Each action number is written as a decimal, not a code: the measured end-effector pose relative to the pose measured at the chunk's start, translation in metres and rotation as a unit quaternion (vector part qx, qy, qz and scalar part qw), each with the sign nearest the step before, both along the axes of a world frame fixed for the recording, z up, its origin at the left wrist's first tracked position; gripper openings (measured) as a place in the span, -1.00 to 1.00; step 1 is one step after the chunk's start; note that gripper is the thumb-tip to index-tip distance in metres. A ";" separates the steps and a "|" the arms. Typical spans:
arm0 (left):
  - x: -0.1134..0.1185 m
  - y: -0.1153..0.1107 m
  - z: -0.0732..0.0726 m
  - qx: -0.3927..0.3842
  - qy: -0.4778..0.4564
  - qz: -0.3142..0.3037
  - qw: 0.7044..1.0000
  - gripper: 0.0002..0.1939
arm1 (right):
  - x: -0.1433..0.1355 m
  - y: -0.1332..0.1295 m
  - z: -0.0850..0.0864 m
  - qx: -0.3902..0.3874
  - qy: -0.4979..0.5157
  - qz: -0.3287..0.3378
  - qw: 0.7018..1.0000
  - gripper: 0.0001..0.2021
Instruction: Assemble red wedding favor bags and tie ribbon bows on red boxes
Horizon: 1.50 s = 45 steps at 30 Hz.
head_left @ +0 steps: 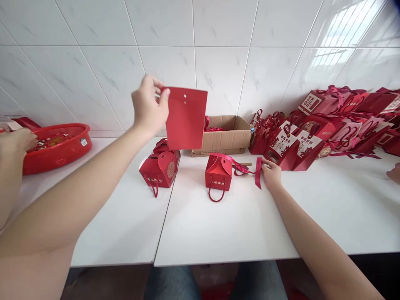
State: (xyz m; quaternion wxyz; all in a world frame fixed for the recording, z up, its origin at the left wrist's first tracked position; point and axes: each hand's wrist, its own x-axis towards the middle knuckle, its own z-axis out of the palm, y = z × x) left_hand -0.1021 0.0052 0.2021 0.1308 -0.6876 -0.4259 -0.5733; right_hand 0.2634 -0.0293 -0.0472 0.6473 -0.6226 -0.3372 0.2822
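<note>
My left hand (150, 102) is raised over the table, pinching a flat red card (186, 123) by its upper left corner. Two small holes show near the card's top edge. On the right, my right hand (271, 174) is closed on the end of a red satin ribbon (258, 173), low over the table. The ribbon runs left to a small red gift box (218, 177) with a rope handle hanging down its front. Left of it stands another red gift box (159, 168), gold-printed, with a rope handle; the card is above and partly in front of the boxes behind.
Behind the card, a cardboard box (226, 139) holds red ribbons. Many red gift boxes (331, 125) are piled at the right. A co-worker's hand (20, 141) reaches into a red plastic basket (59, 156) of wrapped sweets; another person's fingers (394, 173) show at the right edge.
</note>
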 end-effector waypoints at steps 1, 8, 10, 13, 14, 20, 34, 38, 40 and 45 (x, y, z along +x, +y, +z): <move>0.005 0.002 -0.012 -0.014 -0.003 -0.009 1.000 -0.86 | 0.000 0.001 0.000 0.001 -0.001 0.000 1.000 -0.55; 0.013 0.000 -0.091 -0.117 -0.001 0.000 0.993 -0.88 | 0.005 0.006 -0.008 0.000 -0.013 0.000 1.000 -0.53; 0.010 -0.002 -0.110 -0.170 0.042 0.021 0.984 -0.90 | 0.006 0.006 -0.009 -0.001 -0.017 0.003 1.000 -0.53; 0.006 -0.004 -0.126 -0.231 0.099 0.072 0.965 -0.87 | 0.007 0.007 -0.010 -0.002 -0.022 0.010 1.000 -0.53; 0.006 -0.004 -0.128 -0.246 0.101 0.078 0.961 -0.84 | 0.007 0.006 -0.009 -0.002 -0.024 0.011 1.000 -0.53; 0.011 -0.015 -0.091 -0.187 -0.092 0.037 0.977 -0.49 | 0.002 0.003 -0.005 0.011 -0.027 0.025 0.999 -0.54; 0.049 -0.139 -0.014 -0.154 -0.094 -0.196 0.964 -0.93 | -0.050 -0.042 0.166 0.213 -0.113 0.154 0.958 -0.81; 0.064 -0.132 -0.021 -0.291 -0.010 -0.241 0.926 -0.77 | -0.095 -0.079 0.204 0.276 -0.162 0.182 0.930 -0.86; 0.072 -0.130 -0.023 -0.325 0.002 -0.289 0.900 -0.70 | -0.116 -0.089 0.207 0.302 -0.168 0.195 0.918 -0.90; 0.077 -0.124 -0.021 -0.412 0.059 -0.314 0.853 -0.78 | -0.126 -0.083 0.201 0.286 -0.180 0.230 0.912 -0.88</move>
